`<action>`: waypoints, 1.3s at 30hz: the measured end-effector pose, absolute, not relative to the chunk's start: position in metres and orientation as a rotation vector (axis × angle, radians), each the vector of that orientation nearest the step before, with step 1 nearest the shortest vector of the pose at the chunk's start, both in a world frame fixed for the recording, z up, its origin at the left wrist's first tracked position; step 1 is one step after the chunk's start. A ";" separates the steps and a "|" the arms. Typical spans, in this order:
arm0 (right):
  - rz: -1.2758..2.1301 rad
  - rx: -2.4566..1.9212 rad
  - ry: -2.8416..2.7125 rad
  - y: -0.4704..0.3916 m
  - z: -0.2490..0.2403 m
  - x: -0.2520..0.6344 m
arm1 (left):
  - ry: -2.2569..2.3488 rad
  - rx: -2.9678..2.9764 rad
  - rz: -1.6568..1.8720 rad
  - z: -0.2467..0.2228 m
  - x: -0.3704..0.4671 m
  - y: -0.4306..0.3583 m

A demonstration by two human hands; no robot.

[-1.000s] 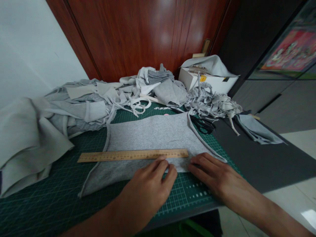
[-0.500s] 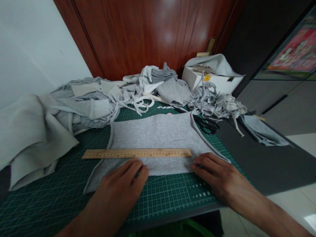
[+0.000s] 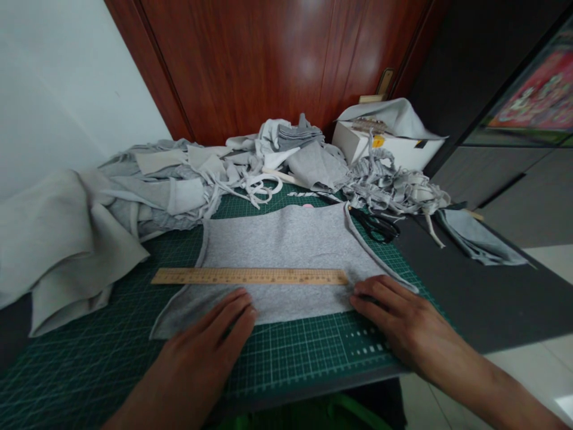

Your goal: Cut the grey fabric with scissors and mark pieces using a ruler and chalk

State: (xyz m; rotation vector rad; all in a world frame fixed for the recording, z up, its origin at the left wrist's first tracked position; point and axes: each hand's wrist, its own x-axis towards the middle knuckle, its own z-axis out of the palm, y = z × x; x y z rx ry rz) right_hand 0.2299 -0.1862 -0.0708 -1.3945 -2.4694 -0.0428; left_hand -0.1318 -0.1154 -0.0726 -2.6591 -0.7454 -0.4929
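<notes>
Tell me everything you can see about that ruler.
The ruler is long, straight and light brown, and looks wooden. Fine dark marks run along it, too small to read. It lies flat across the grey cloth, its left end sticking out past the cloth's edge over the green mat. The left hand is just below it, the right hand near its right end; neither grips it.

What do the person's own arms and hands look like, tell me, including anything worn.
The left hand and right hand are bare, with no glove, ring, watch or bracelet visible. The left forearm and right forearm show no sleeve up to the picture's edge. No markings can be made out.
</notes>
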 end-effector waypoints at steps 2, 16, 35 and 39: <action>-0.029 -1.399 -2.444 -0.185 -0.072 0.231 | -0.782 -2.669 -0.513 -0.078 -0.135 -0.117; 0.000 -1.352 -2.201 -0.174 -0.071 0.225 | -1.092 -2.885 -0.573 -0.050 -0.116 -0.114; 0.139 -1.389 -2.228 -0.175 -0.066 0.235 | -0.897 -2.709 -0.359 -0.059 -0.145 -0.101; 0.126 -1.397 -2.271 -0.182 -0.064 0.237 | -0.825 -2.730 -0.387 -0.074 -0.161 -0.104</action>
